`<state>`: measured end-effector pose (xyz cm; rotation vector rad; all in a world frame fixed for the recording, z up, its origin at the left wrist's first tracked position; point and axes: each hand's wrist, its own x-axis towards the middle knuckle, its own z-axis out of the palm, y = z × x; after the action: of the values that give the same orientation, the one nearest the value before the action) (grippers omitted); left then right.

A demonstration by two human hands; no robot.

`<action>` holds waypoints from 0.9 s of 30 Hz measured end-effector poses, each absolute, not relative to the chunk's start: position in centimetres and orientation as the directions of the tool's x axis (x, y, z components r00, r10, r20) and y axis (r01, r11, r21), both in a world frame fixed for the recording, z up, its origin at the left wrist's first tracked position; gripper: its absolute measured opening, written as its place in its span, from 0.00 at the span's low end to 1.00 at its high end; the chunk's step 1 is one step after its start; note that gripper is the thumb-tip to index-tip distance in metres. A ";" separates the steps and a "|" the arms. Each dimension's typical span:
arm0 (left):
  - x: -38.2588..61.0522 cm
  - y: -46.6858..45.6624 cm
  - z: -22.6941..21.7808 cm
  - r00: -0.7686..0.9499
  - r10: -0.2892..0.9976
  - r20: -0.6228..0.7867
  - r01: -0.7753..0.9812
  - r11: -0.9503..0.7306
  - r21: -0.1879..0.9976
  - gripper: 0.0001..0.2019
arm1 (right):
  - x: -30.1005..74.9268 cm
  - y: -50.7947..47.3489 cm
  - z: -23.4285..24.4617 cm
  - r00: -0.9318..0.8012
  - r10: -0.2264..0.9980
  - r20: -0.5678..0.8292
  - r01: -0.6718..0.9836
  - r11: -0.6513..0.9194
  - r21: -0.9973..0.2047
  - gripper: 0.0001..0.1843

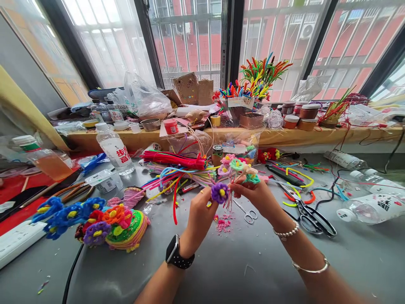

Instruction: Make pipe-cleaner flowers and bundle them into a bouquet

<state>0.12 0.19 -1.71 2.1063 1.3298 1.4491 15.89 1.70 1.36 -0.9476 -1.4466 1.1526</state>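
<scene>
My left hand [200, 211] is closed on the stem of a purple pipe-cleaner flower [219, 192] with a yellow centre. My right hand [253, 195] grips a small bunch of pipe-cleaner flowers [238, 167] in pink, green and cream by their stems. Both hands meet above the grey table [221, 270], the purple flower touching the bunch. A black watch sits on my left wrist, bracelets on my right.
Finished blue, orange and purple flowers [91, 219] lie at the left. Loose pipe cleaners [177, 169] are piled behind my hands. Black scissors [311, 213] and small scissors [248, 215] lie to the right. Water bottles [114, 147] stand around, and clutter fills the windowsill [284, 136].
</scene>
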 end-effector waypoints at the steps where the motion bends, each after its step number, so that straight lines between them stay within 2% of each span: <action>1: 0.1 0.2 -1.7 0.080 0.799 0.596 0.520 -0.543 0.659 0.04 | 15.8 1.7 1.3 -0.189 0.951 0.245 -0.020 0.246 -0.969 0.08; 6: 0.2 0.2 -1.5 0.020 0.913 0.408 0.246 -0.400 0.883 0.07 | 16.0 1.6 1.1 -0.226 0.925 0.306 -0.001 0.314 -0.949 0.08; 8: 0.1 0.3 -1.5 0.018 0.937 0.348 0.170 -0.346 0.923 0.08 | 16.1 1.4 1.1 -0.256 0.909 0.329 0.051 0.353 -0.934 0.09; 10: 0.1 0.5 -1.6 0.032 0.937 0.347 0.170 -0.347 0.922 0.09 | 16.1 1.3 1.1 -0.288 0.886 0.364 0.121 0.410 -0.904 0.09; 12: 0.0 0.6 -1.7 0.052 0.914 0.403 0.239 -0.403 0.883 0.09 | 16.0 1.2 1.1 -0.292 0.855 0.429 0.196 0.493 -0.848 0.09; 16: 0.1 0.5 -1.7 0.096 0.823 0.560 0.402 -0.547 0.734 0.08 | 15.8 1.1 1.1 -0.268 0.776 0.571 0.341 0.631 -0.697 0.09; 23: 0.2 0.2 -1.6 0.125 0.682 0.721 0.575 -0.642 0.507 0.05 | 15.3 0.9 0.8 -0.267 0.665 0.697 0.411 0.733 -0.542 0.06; 27: 0.1 0.2 -1.6 0.137 0.597 0.790 0.641 -0.661 0.389 0.06 | 14.9 0.6 0.9 -0.271 0.632 0.727 0.415 0.757 -0.504 0.06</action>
<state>0.13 0.17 -1.56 2.4007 1.3088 1.6328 14.91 0.62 0.89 -0.7998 -1.9061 0.2583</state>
